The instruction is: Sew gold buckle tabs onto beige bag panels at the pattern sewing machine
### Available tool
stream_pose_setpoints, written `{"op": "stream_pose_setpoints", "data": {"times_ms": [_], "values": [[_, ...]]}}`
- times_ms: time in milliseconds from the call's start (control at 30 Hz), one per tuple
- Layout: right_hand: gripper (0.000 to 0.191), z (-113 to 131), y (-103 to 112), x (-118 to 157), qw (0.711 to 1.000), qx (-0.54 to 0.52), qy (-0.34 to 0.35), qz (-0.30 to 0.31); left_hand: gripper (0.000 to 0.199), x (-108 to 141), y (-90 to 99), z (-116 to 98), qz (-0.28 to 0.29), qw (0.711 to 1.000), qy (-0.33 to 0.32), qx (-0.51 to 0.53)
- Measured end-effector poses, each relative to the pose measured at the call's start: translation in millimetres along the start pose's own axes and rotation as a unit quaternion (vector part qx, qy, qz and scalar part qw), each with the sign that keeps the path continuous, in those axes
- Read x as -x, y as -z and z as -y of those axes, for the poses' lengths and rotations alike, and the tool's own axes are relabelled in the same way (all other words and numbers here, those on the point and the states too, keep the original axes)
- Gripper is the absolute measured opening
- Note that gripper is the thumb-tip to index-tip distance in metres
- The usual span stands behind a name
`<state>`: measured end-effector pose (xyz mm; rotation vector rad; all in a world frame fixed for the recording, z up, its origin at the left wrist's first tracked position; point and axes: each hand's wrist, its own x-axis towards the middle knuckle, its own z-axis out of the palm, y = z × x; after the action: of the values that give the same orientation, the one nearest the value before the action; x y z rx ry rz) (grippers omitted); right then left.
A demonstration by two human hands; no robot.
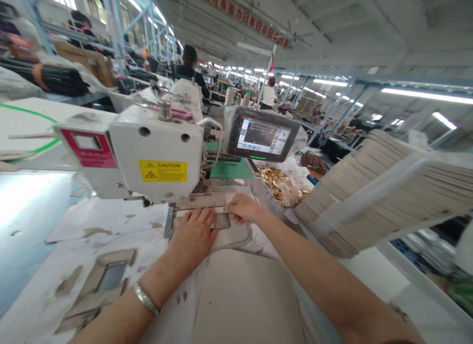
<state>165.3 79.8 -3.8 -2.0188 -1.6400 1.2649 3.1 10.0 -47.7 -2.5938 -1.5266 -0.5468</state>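
Note:
My left hand [195, 230] lies palm down with its fingers stretched over a pale piece in the metal clamp frame [169, 222], under the head of a white sewing machine [158, 142]. Just to the right, my right hand [242, 208] has its fingers curled in a pinch at the frame's right end. What they grip is hidden behind the fingers. A large beige panel [247, 297] extends from the frame toward me, beneath my forearms.
A lit control screen [262, 137] stands behind my right hand. Gold-coloured small parts [277, 181] lie in clear plastic beside it. At right leans a tall strapped stack of beige panels [354, 201]. A loose rectangular frame [101, 280] lies at left. Co-workers are farther back.

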Motion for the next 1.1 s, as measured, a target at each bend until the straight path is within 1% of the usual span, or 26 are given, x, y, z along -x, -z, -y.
{"op": "stream_pose_setpoints", "data": {"times_ms": [100, 167, 233, 333, 467, 567, 667, 767, 867, 1000, 1100], "values": [[0.028, -7.5, -2.2, -3.4, 1.0, 0.0, 0.03, -0.005, 0.043, -7.3, -6.2, -12.3, 0.009, 0.999, -0.037, 0.03], [0.025, -14.2, -4.0, -7.1, 0.999, -0.005, 0.051, -0.014, 0.042, -11.0, -8.4, -18.1, 0.014, 0.999, -0.034, 0.03], [0.02, -20.1, -5.3, -10.5, 0.998, -0.016, 0.064, -0.023, 0.04, -11.1, -6.5, -19.1, 0.014, 1.0, -0.018, 0.022], [0.017, -25.7, -5.7, -13.4, 0.997, -0.024, 0.069, -0.027, 0.035, -1.9, 3.3, -9.8, 0.014, 1.0, 0.014, 0.008], [0.017, -28.0, -5.2, -14.1, 0.997, -0.03, 0.068, -0.021, 0.038, 22.1, 17.4, 13.8, 0.006, 0.998, 0.058, -0.016], [0.016, -28.1, -5.6, -13.3, 0.997, -0.038, 0.071, -0.022, 0.041, 36.4, 20.3, 24.8, -0.002, 0.996, 0.075, -0.04], [0.014, -28.5, -6.9, -12.9, 0.996, -0.039, 0.078, -0.027, 0.042, 41.6, 18.2, 24.5, 0.0, 0.994, 0.093, -0.061], [0.013, -30.5, -8.6, -14.0, 0.995, -0.03, 0.085, -0.039, 0.039, 41.1, 20.8, 19.2, 0.005, 0.99, 0.11, -0.086], [0.012, -32.6, -9.2, -15.0, 0.994, -0.024, 0.092, -0.046, 0.032, 36.9, 32.0, 15.7, 0.03, 0.986, 0.128, -0.102], [0.013, -30.3, -7.3, -15.1, 0.996, -0.031, 0.081, -0.026, 0.031, 27.4, 45.2, 15.5, 0.059, 0.983, 0.136, -0.107], [0.014, -24.4, -4.7, -14.1, 0.998, -0.029, 0.057, -0.015, 0.031, 24.0, 45.7, 15.4, 0.064, 0.983, 0.134, -0.11]]}}
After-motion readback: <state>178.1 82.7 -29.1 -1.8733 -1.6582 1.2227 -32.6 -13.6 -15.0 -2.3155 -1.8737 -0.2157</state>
